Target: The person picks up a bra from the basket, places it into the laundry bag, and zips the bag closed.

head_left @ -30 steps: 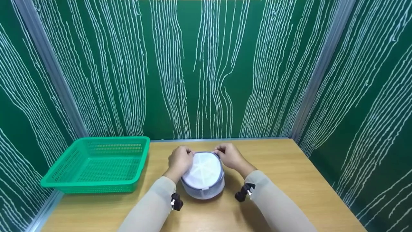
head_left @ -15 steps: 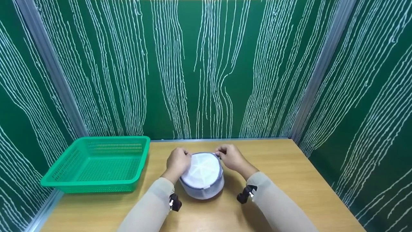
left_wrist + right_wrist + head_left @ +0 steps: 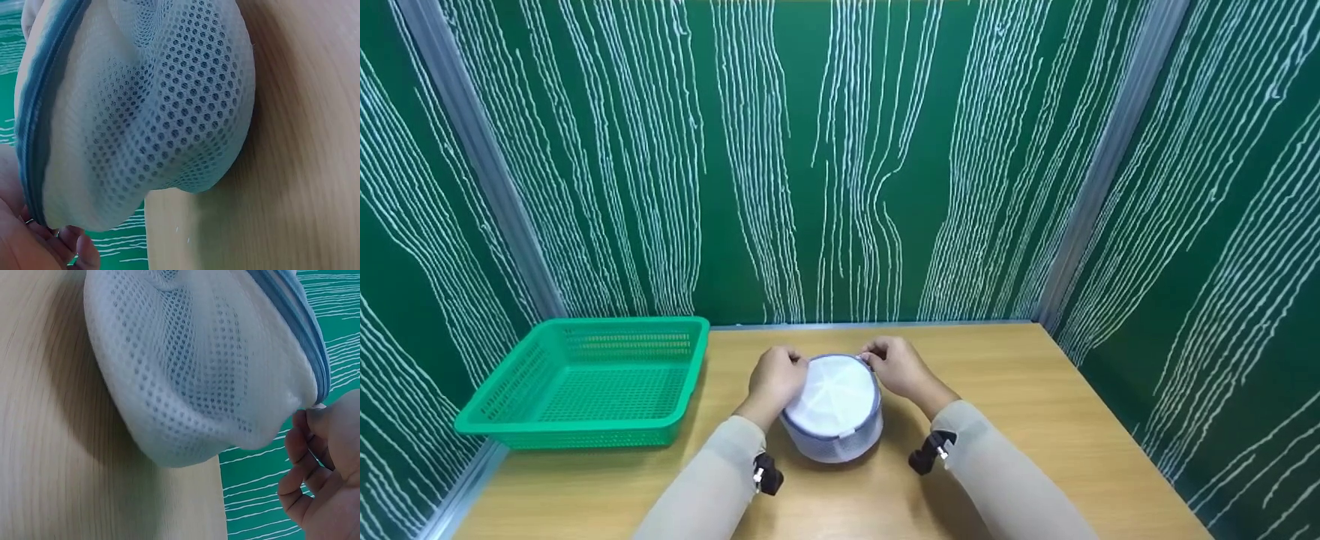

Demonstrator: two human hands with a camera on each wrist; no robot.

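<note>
A round white mesh laundry bag point(image 3: 834, 397) with a blue-grey zipper round its top edge stands on the wooden table, its flat lid facing up. At its far left rim my left hand point(image 3: 777, 379) pinches the edge; in the left wrist view the fingers point(image 3: 50, 242) curl at the end of the blue zipper band. My right hand point(image 3: 901, 369) pinches the far right of the rim, thumb and forefinger together at the zipper in the right wrist view. The mesh side wall point(image 3: 180, 371) bulges and creases. What lies inside the bag is hidden.
A green plastic basket point(image 3: 577, 432) with slotted walls stands on the left of the table point(image 3: 997, 420). Green panels point(image 3: 742, 225) with white wavy lines enclose the back and both sides, joined by grey metal posts point(image 3: 1087, 172).
My left hand has shifted slightly left and toward me along the rim. The bag has wobbled a little, and my right hand stays almost in place.
</note>
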